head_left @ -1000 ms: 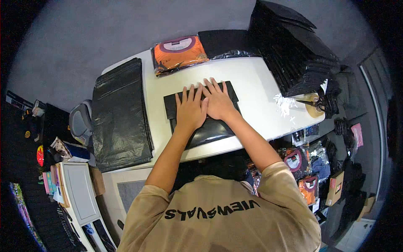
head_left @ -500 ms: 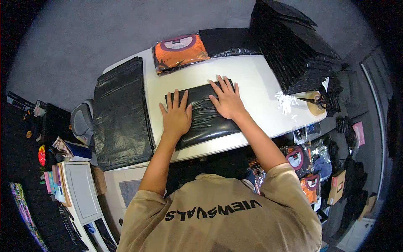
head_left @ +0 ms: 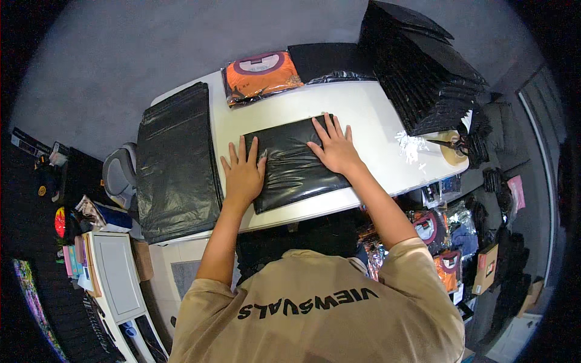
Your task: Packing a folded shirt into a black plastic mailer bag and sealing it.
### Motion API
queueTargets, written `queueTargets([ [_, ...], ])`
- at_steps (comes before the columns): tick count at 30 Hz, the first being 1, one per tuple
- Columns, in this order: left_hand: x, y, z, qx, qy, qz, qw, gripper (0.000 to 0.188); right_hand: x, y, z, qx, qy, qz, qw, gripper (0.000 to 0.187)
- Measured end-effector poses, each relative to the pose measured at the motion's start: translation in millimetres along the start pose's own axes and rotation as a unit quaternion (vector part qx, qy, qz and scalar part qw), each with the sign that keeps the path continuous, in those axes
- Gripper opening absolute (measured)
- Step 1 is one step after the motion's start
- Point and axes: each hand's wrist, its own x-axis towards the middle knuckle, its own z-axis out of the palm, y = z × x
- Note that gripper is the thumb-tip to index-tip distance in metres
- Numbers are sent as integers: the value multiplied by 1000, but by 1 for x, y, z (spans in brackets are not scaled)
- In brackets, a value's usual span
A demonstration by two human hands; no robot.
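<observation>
A glossy black plastic mailing bag (head_left: 293,163) lies flat on the white table (head_left: 369,121), creased across its middle and slightly plump. My left hand (head_left: 244,174) rests at its left edge, fingers spread, partly on the bag and partly on the tabletop. Across the bag's right edge lies my right hand (head_left: 337,150), its fingers stretched toward the far corner. Both palms face down and neither hand grips anything. Whatever the bag holds is hidden.
Flat black bags (head_left: 177,163) cover the table's left end. Behind stand a packed orange shirt (head_left: 261,74) and a black packet (head_left: 331,62). A tall stack of black bags (head_left: 417,66) rises at the right, near white paper scraps (head_left: 410,147) and scissors (head_left: 451,144). Packed clothes (head_left: 449,272) lie below.
My two hands have slid apart toward the bag's sides, the left outward to the left and the right slightly to the right. More of the bag's middle shows.
</observation>
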Motion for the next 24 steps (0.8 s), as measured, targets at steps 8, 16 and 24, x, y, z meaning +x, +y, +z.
queueTargets([
  [8,29,39,-16,-58,33,64,996,58,-4,4,-2,-2,-25,9,1000,78],
  [16,81,76,18,-51,-50,147,987,60,-12,-1,2,9,-14,18,1000,80],
  [24,76,80,18,-7,-80,139,987,66,23,-33,-3,15,88,-85,992,68],
])
